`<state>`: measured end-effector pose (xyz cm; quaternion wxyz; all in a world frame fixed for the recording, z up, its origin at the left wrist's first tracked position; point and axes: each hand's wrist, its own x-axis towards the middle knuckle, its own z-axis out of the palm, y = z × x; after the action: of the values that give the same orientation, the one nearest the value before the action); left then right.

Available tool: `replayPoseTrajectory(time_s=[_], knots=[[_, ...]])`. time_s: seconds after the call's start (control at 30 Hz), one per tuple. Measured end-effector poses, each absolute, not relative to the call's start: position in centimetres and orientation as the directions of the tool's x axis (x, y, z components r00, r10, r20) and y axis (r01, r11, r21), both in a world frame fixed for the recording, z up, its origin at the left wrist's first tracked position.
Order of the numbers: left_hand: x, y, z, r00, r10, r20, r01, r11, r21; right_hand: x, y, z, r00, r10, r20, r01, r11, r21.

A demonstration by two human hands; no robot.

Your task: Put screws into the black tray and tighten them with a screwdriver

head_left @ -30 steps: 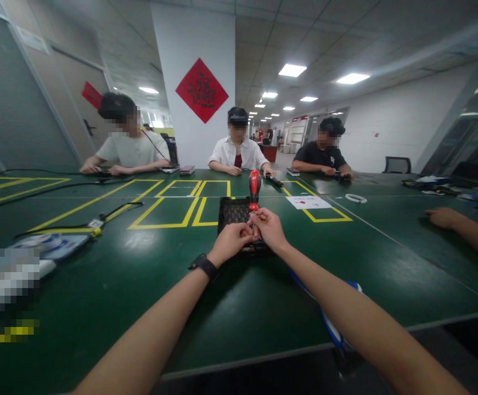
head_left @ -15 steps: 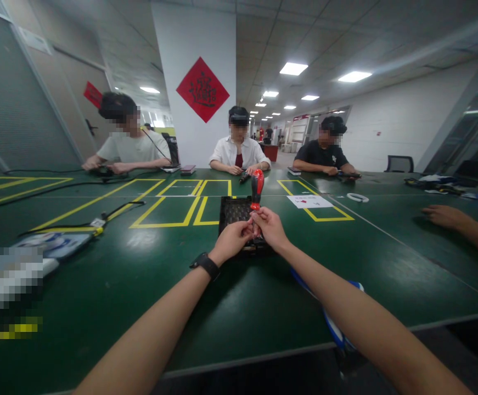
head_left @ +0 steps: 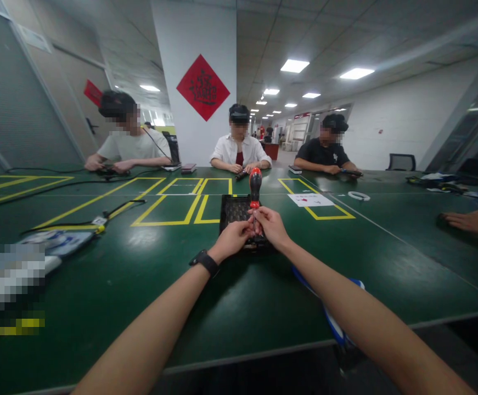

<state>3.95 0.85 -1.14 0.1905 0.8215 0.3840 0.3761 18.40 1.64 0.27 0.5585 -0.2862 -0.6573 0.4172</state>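
A screwdriver (head_left: 256, 186) with a black and red handle stands nearly upright in front of me, handle up. My right hand (head_left: 272, 226) is closed, its thumb and fingertips pinching the metal shaft just below the handle. From the other side my left hand (head_left: 234, 237), with a black band at the wrist, is closed with its fingertips pinched at the same shaft, slightly lower. Behind and beneath both hands lies a black open tray-like case (head_left: 227, 207) with a patterned inside. The screwdriver's tip and whatever it touches are hidden by my fingers.
The green table (head_left: 173, 307) carries yellow tape rectangles and a white paper card (head_left: 310, 200). A white ring (head_left: 358, 196) lies farther right, near a co-worker's hand (head_left: 473, 222). A blue-and-white object (head_left: 335, 323) sits under my right forearm. Several people sit across.
The screwdriver's handle has turned a little, showing more black, and leans slightly more to the left. My hands stay at the shaft. The co-worker's hand on the right has shifted right.
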Motion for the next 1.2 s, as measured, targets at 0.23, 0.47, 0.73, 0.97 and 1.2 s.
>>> replayPoseTrajectory(time_s=[0.23, 0.47, 0.73, 0.97, 1.2], knots=[[4.17, 0.66, -1.09, 0.396, 0.810, 0.432, 0.442, -0.581, 0.684, 18.29, 1.56, 0.14, -0.154, 0.841, 0.519, -0.071, 0.514, -0.855], [4.06, 0.69, -1.17, 0.380, 0.823, 0.422, 0.446, -0.563, 0.695, 18.18, 1.64, 0.05, -0.187, 0.857, 0.480, -0.103, 0.468, -0.878], [3.91, 0.86, -1.30, 0.404, 0.798, 0.447, 0.386, -0.592, 0.708, 18.25, 1.37, 0.49, -0.174, 0.845, 0.505, -0.072, 0.501, -0.863], [4.15, 1.04, -1.42, 0.369, 0.820, 0.437, 0.325, -0.555, 0.766, 18.09, 1.36, 0.17, -0.144, 0.852, 0.503, -0.072, 0.498, -0.864], [4.00, 1.23, -1.58, 0.308, 0.842, 0.443, 0.424, -0.538, 0.729, 18.11, 1.25, 0.20, -0.184, 0.849, 0.496, -0.115, 0.483, -0.868]])
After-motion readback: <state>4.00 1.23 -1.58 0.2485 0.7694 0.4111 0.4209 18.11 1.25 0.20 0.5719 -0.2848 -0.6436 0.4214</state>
